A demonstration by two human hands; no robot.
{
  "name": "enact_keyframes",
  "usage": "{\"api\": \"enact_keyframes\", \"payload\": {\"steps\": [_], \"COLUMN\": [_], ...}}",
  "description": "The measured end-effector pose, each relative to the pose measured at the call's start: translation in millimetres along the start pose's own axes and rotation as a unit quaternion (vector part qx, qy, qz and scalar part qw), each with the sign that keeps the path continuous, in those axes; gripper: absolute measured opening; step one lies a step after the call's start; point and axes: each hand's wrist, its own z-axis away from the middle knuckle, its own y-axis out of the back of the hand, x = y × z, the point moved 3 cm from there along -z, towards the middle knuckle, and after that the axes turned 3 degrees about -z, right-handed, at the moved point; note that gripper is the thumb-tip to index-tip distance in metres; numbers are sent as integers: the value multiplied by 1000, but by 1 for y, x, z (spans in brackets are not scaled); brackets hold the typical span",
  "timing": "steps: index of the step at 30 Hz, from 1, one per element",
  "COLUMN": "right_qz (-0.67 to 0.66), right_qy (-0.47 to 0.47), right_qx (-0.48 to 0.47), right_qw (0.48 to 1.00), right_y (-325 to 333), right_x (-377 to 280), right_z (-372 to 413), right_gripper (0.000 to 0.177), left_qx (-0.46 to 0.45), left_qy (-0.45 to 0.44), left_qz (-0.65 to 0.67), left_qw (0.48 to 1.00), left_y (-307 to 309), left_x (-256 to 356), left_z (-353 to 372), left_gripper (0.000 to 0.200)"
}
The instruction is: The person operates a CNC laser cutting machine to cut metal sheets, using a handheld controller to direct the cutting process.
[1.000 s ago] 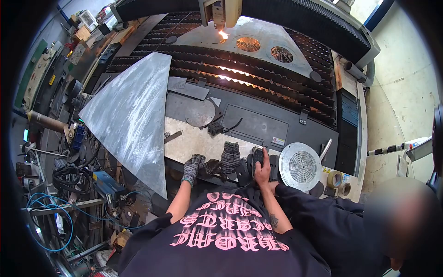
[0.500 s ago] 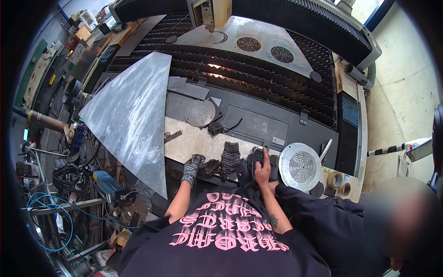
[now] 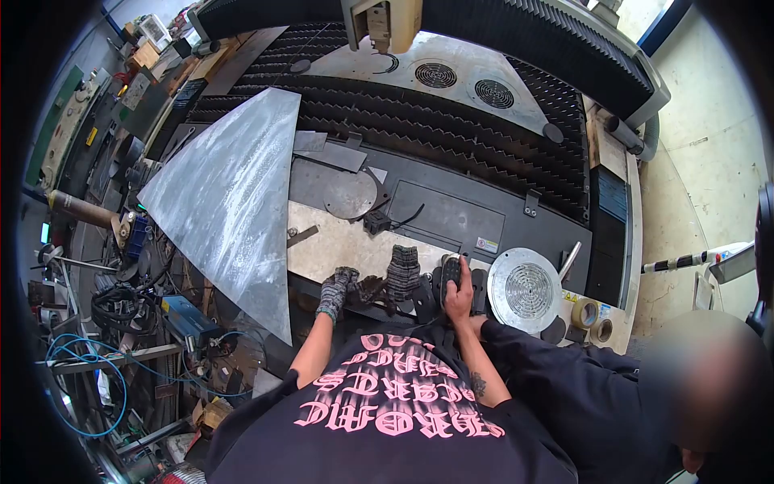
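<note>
My left hand [image 3: 337, 292], in a grey knit glove, rests at the front edge of the pale metal strip [image 3: 339, 239]; its fingers are bunched, and anything under them is hidden. My bare right hand [image 3: 459, 292] is wrapped round a black handheld controller [image 3: 448, 274]. Between my hands lie a striped grey knit glove [image 3: 402, 273] and a dark crumpled item [image 3: 371, 289]. Just right of my right hand is a round metal disc with a slotted grille pattern [image 3: 525, 292].
A large triangular metal sheet [image 3: 234, 194] stands at left. Behind the strip are a slatted cutting bed [image 3: 451, 153], a cut plate [image 3: 468, 68] and a machine head [image 3: 380, 28]. Tape rolls [image 3: 584, 313] lie at right. Another person in dark clothes [image 3: 556, 371] is close on my right.
The machine head and its gantry carriage have shifted slightly right. The orange glow under the slats is gone. Both my hands stay where they were.
</note>
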Motion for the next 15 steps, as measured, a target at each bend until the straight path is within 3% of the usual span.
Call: {"api": "enact_keyframes", "payload": {"steps": [4,6,8,15], "right_qz": [-2,8,11,2], "right_qy": [9,29,37,20], "right_qx": [1,13,18,5], "right_qw": [1000,999,999,1000], "right_y": [-1,-2,-2,-1], "right_x": [-1,1,2,5], "right_z": [0,0,-1,0], "right_gripper": [61,61,61,61], "left_qx": [7,6,-4,-5], "left_qy": [-124,-100,34,25], "left_qz": [-78,-59,10,77], "left_qw": [989,993,999,997], "left_y": [2,2,-1,-5], "left_x": [-29,-26,20,37], "left_z": [-24,-19,14,29], "left_gripper": [37,37,38,41]}}
